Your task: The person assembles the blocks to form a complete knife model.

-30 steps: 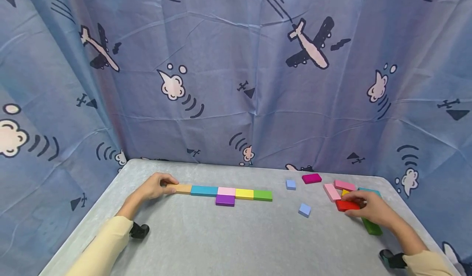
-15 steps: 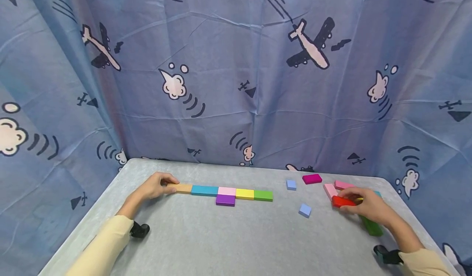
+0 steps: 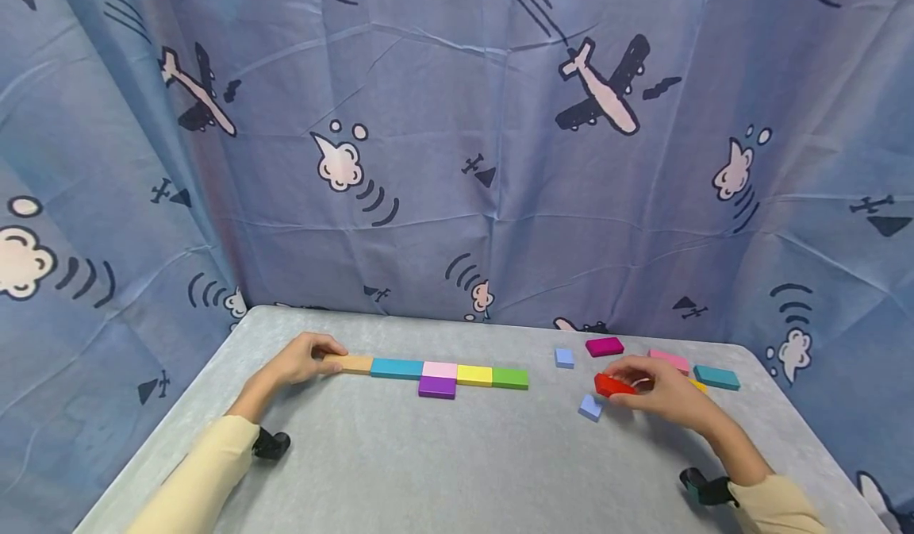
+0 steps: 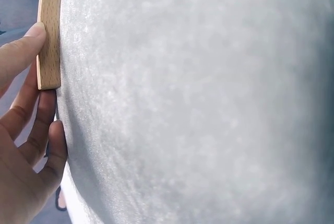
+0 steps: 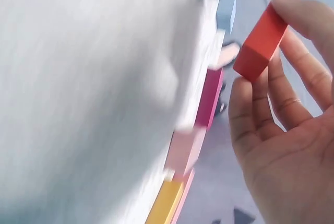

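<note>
1. The left hand (image 3: 300, 362) is staying put at the left end of the row, its fingertips (image 4: 31, 38) pressing against the plain wooden block (image 3: 355, 364); the fingers are lying fairly straight, bracing rather than wrapping it.
2. The row itself is sitting unchanged on the grey table (image 3: 443, 462): wooden block, teal block (image 3: 396, 369), pale pink block (image 3: 439, 370), yellow block (image 3: 474, 375) and green block (image 3: 510, 378) end to end, with the purple block (image 3: 436, 388) tucked against the near side of the pale pink one.
3. The right hand (image 3: 660, 395) is now carrying the red block (image 3: 612, 386) leftward, pinching it between thumb and fingers, clear of the table in the wrist view (image 5: 261, 41). A second ago it was gripping that block inside the loose pile at the right.
4. The block is now hanging above the small light blue block (image 3: 589, 407), well short of the green end, so it appears headed for the row.
</note>
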`<control>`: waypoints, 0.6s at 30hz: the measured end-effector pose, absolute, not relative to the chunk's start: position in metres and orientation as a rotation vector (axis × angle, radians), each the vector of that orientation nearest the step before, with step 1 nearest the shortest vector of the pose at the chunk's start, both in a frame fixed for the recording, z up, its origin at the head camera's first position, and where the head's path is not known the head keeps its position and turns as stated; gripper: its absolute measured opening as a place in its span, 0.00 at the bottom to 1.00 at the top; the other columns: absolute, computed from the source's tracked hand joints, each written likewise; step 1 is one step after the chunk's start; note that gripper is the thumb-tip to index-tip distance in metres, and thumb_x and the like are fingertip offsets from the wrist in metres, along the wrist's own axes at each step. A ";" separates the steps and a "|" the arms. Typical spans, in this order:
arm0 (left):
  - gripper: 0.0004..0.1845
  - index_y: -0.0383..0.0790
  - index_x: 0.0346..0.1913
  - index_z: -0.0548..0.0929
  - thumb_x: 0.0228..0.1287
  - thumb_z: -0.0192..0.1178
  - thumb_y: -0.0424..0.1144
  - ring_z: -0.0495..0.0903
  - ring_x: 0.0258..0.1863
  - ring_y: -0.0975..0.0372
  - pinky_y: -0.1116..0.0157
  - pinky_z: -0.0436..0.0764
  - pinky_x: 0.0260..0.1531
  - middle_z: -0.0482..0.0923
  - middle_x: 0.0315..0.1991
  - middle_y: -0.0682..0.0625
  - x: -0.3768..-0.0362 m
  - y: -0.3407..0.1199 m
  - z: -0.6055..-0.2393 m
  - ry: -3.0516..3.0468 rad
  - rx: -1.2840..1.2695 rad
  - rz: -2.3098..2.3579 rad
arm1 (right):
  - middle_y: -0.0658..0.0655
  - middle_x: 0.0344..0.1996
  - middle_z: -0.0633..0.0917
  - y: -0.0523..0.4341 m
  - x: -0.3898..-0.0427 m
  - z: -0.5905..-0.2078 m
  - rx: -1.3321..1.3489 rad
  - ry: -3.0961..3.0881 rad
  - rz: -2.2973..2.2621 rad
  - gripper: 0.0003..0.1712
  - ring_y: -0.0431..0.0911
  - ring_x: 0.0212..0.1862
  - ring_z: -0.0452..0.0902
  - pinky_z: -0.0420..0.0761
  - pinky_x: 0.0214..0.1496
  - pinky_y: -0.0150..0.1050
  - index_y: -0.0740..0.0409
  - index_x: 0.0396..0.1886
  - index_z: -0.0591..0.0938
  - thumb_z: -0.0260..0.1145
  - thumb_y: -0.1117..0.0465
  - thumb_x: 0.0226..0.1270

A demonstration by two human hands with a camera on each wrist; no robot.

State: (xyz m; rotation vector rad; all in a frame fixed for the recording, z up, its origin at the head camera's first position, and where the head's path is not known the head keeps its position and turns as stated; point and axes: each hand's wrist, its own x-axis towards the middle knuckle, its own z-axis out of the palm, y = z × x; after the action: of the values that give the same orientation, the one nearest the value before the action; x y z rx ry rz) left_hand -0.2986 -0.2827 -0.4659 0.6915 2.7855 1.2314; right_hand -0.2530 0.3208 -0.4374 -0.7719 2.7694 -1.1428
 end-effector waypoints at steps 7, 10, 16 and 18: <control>0.10 0.35 0.38 0.85 0.52 0.70 0.33 0.77 0.32 0.59 0.64 0.75 0.32 0.82 0.34 0.48 -0.297 -0.283 -0.465 2.755 0.764 1.289 | 0.51 0.39 0.81 0.286 -0.257 -0.437 -0.819 2.686 -1.183 0.19 0.50 0.40 0.74 0.77 0.42 0.40 0.53 0.45 0.82 0.73 0.54 0.54; 0.09 0.36 0.38 0.85 0.52 0.70 0.34 0.76 0.30 0.61 0.66 0.74 0.30 0.82 0.33 0.50 -0.297 -0.284 -0.465 2.745 0.841 1.316 | 0.51 0.38 0.81 0.272 -0.260 -0.439 -0.883 2.653 -1.200 0.18 0.51 0.39 0.74 0.78 0.41 0.41 0.53 0.44 0.82 0.74 0.56 0.53; 0.10 0.35 0.39 0.85 0.52 0.69 0.31 0.77 0.33 0.59 0.63 0.75 0.34 0.82 0.34 0.47 -0.297 -0.281 -0.465 2.773 0.718 1.265 | 0.53 0.37 0.81 0.241 -0.265 -0.441 -0.934 2.602 -1.191 0.17 0.52 0.39 0.74 0.77 0.40 0.43 0.57 0.44 0.82 0.73 0.60 0.54; 0.10 0.34 0.39 0.85 0.52 0.69 0.31 0.77 0.34 0.57 0.63 0.75 0.35 0.82 0.35 0.46 -0.297 -0.281 -0.465 2.787 0.685 1.237 | 0.55 0.38 0.81 0.230 -0.266 -0.442 -0.916 2.588 -1.195 0.17 0.54 0.39 0.74 0.77 0.40 0.45 0.59 0.44 0.82 0.73 0.63 0.54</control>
State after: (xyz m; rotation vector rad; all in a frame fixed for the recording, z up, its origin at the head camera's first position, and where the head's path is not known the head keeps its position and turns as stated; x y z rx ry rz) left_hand -0.2972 -0.2809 -0.4646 0.6848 2.7868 1.2368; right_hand -0.2661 0.2303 -0.4420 -0.9159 2.5881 -1.1950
